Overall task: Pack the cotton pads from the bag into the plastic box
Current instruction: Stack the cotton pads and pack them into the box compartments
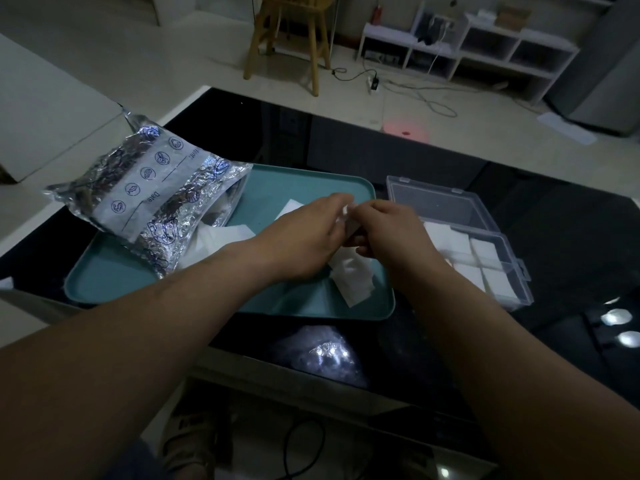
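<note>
A silver foil bag (156, 199) lies on the left end of a teal tray (294, 181), its mouth open toward the tray's middle, with white cotton pads (221, 237) spilling out. More loose pads (353, 275) lie on the tray's right part. My left hand (308, 237) and my right hand (391, 230) meet above the tray, both pinching a small stack of white pads (348, 216). A clear plastic box (460, 237) stands to the right of the tray, lid open, with white pads (485, 268) in its compartments.
The tray and box rest on a glossy black table (554, 237). A wooden stool (294, 32), white shelving (467, 46) and floor cables are beyond the table. A crinkled clear wrapper (325, 355) shows below the tray.
</note>
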Motion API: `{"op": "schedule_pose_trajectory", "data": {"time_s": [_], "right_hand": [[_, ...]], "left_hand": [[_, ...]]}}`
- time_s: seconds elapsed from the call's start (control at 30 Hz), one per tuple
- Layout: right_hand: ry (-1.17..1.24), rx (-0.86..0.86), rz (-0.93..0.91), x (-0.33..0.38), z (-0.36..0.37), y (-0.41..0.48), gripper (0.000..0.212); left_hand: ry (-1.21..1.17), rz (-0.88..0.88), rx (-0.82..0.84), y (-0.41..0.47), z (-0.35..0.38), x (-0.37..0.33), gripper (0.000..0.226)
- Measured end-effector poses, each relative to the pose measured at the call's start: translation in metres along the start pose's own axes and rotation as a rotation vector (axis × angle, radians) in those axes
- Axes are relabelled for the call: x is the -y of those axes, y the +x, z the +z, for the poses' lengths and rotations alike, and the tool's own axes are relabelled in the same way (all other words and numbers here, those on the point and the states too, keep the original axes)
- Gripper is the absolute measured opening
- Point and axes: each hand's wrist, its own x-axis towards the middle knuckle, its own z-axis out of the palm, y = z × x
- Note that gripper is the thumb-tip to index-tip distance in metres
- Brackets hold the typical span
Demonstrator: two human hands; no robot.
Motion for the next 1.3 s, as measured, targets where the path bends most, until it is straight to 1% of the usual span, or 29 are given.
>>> {"op": "schedule_pose_trajectory", "data": {"time_s": [0.1,0.2,0.27,0.3,0.37,0.43,0.53,0.63,0.7,0.73,0.8,0.87,1.0,1.07,1.2,1.3], "right_hand": [[0.026,0.033,0.027,-0.001,0.0,0.0,0.022],[0.04,0.034,0.041,-0.003,-0.001,0.003,0.021],[0.03,0.016,0.035,-0.005,-0.003,0.005,0.022],[0.023,0.006,0.031,-0.006,-0.004,0.007,0.022],[0.009,-0.005,0.026,-0.007,-0.005,0.008,0.022],[-0.006,-0.008,0.021,-0.008,-0.006,0.009,0.021],[-0.044,-0.028,0.009,-0.009,-0.008,0.01,0.02],[-0.074,-0.036,-0.004,-0.008,-0.01,0.012,0.018],[-0.087,-0.047,-0.007,-0.006,-0.015,0.012,0.017],[-0.081,-0.064,-0.004,-0.005,-0.018,0.013,0.017],[-0.025,-0.112,-0.001,-0.001,-0.025,0.014,0.015],[0.047,-0.115,-0.019,0.004,-0.033,0.014,0.012],[0.081,0.029,-0.071,0.012,-0.037,0.009,0.015],[0.067,0.06,-0.086,0.013,-0.031,0.008,0.017],[-0.003,0.051,-0.105,0.009,-0.025,0.01,0.012],[-0.029,0.017,-0.115,0.006,-0.023,0.012,0.012]], "left_hand": [[0.016,-0.021,0.001,0.001,0.002,0.001,0.039],[0.008,-0.057,-0.027,0.005,0.003,0.004,0.056],[-0.071,-0.107,-0.046,0.007,0.001,0.003,0.064],[-0.14,-0.144,-0.051,0.009,-0.001,0.003,0.063],[-0.296,-0.231,-0.065,0.01,-0.004,0.002,0.056],[-0.406,-0.291,-0.107,0.011,-0.006,0.004,0.042],[-0.487,-0.351,-0.194,0.012,-0.011,0.008,0.02],[-0.535,-0.385,-0.221,0.011,-0.015,0.01,0.006],[-0.557,-0.396,-0.222,0.011,-0.018,0.009,0.002],[-0.572,-0.414,-0.228,0.011,-0.02,0.009,0.005],[-0.62,-0.467,-0.251,0.012,-0.023,0.009,0.009],[-0.697,-0.493,-0.261,0.011,-0.027,0.006,0.004],[-0.888,-0.496,-0.172,0.01,-0.027,-0.002,0.016],[-0.957,-0.477,-0.115,0.01,-0.024,-0.007,0.02],[-1.047,-0.421,0.0,0.007,-0.022,-0.011,0.022],[-1.075,-0.408,0.033,0.005,-0.024,-0.01,0.028]]}}
